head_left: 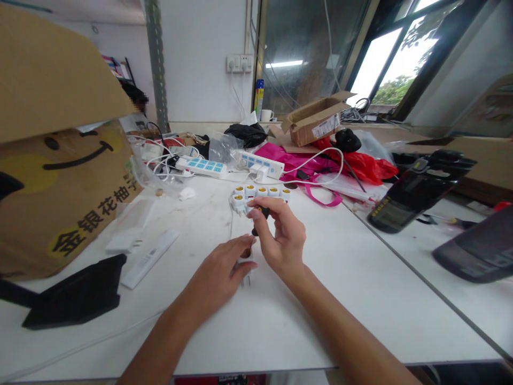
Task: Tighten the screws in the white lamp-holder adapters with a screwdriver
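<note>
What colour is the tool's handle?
Black; the head view shows the slim black-handled tool in the right hand.

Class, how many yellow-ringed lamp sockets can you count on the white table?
6 sockets: five in a row just behind the right hand, one in front of the row's left end. The hand may hide more.

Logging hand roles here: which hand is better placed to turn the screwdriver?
Probably the right hand: it grips the black-handled screwdriver, while the left hand steadies the small white part beneath it.
</note>
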`<state>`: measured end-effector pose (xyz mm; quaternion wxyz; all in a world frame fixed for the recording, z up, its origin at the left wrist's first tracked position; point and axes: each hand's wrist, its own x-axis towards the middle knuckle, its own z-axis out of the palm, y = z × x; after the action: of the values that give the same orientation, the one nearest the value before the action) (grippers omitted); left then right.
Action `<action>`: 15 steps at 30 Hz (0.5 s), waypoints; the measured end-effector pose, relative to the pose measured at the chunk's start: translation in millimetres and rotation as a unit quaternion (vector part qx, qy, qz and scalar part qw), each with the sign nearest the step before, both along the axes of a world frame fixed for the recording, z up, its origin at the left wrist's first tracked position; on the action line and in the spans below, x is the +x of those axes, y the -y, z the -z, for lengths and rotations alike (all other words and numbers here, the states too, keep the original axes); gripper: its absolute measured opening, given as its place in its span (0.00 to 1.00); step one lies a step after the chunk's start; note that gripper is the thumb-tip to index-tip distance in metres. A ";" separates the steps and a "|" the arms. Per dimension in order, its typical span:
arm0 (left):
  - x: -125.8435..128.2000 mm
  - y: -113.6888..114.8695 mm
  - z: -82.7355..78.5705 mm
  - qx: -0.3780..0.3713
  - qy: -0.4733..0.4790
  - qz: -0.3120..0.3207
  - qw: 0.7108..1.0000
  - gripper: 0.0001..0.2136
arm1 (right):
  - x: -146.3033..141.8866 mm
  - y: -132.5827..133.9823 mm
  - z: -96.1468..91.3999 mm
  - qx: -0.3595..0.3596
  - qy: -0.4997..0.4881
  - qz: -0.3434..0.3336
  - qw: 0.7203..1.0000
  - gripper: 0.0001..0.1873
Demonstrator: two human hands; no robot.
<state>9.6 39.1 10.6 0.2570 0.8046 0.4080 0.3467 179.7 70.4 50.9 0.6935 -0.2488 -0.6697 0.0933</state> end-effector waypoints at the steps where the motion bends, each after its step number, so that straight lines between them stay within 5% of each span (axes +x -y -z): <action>1: 0.2 0.2 -0.2 -0.001 -0.003 -0.002 1.000 0.18 | 0.6 1.3 0.3 -0.021 -0.001 -0.025 0.999 0.12; 5: 0.8 0.7 -2.0 -0.006 -0.023 -0.013 1.000 0.20 | 3.8 3.3 2.8 -0.067 -0.002 -0.083 0.994 0.15; 11: -2.0 3.5 1.8 0.041 -0.027 0.002 0.999 0.21 | 4.4 0.1 -1.9 0.027 0.058 0.007 0.998 0.10; 15: -7.0 10.7 13.3 0.136 -0.034 -0.031 0.990 0.24 | 3.5 -1.7 0.3 -0.009 0.043 0.002 0.999 0.14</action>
<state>2.7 28.5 -2.8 0.1206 0.8302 0.3901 0.3795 183.1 72.1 50.6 0.6618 -0.2601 -0.6976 0.0873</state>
